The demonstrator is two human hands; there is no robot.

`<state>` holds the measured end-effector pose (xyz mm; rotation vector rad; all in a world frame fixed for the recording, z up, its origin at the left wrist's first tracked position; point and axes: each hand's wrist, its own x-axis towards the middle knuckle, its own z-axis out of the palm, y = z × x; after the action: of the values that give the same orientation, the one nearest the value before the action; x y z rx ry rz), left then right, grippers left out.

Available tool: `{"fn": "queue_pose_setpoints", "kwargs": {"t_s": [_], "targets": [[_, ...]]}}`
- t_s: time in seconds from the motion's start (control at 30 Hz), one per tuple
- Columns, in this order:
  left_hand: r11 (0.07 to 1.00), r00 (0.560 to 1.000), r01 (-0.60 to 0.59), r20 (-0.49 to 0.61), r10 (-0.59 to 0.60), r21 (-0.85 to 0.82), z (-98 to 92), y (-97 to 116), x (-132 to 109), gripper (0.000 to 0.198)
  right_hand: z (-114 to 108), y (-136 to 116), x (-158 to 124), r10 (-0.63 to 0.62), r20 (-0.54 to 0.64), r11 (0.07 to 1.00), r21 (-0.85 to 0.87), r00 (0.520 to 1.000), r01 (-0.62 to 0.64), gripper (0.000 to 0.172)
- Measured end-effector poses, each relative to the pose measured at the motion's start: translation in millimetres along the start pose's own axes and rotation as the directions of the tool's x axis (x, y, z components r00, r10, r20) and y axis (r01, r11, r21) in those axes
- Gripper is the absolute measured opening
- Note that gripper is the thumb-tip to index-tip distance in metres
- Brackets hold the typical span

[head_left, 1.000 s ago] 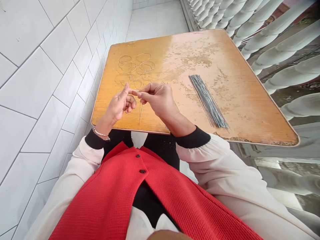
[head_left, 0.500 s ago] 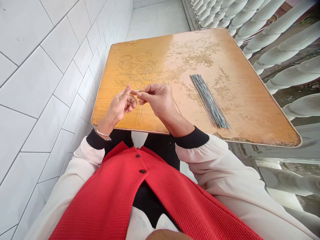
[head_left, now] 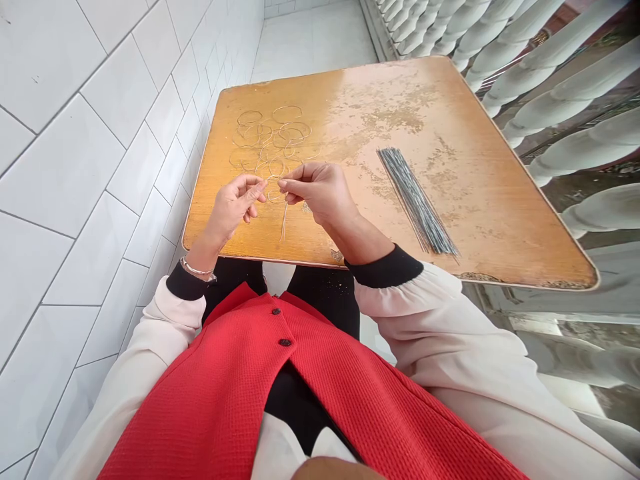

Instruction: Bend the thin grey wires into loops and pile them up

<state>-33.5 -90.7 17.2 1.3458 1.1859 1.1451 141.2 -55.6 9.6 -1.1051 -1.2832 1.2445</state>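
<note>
Over the near left part of the worn wooden table, my left hand and my right hand both pinch a thin wire that is bent into a small loop between them. Its loose ends hang down toward the table's front edge. Just beyond my fingers lie several finished wire rings spread flat on the table. A bundle of straight grey wires rests to the right of my right hand.
A white tiled wall runs close along the table's left side. White balusters stand right of the table. My red vest and lap sit below the table's front edge.
My hands have drawn slightly apart and moved a little farther up the table. The wire between them now shows as a curved loop.
</note>
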Motion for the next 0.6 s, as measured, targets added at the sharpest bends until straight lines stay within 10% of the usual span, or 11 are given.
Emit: {"fn": "queue_pose_setpoints", "kwargs": {"t_s": [0.6], "targets": [[0.998, 0.996, -0.041, -0.083, 0.036, -0.054, 2.5, -9, 4, 0.025, -5, 7, -17, 0.132, 0.145, 0.980, 0.131, 0.981, -0.151, 0.020]]}}
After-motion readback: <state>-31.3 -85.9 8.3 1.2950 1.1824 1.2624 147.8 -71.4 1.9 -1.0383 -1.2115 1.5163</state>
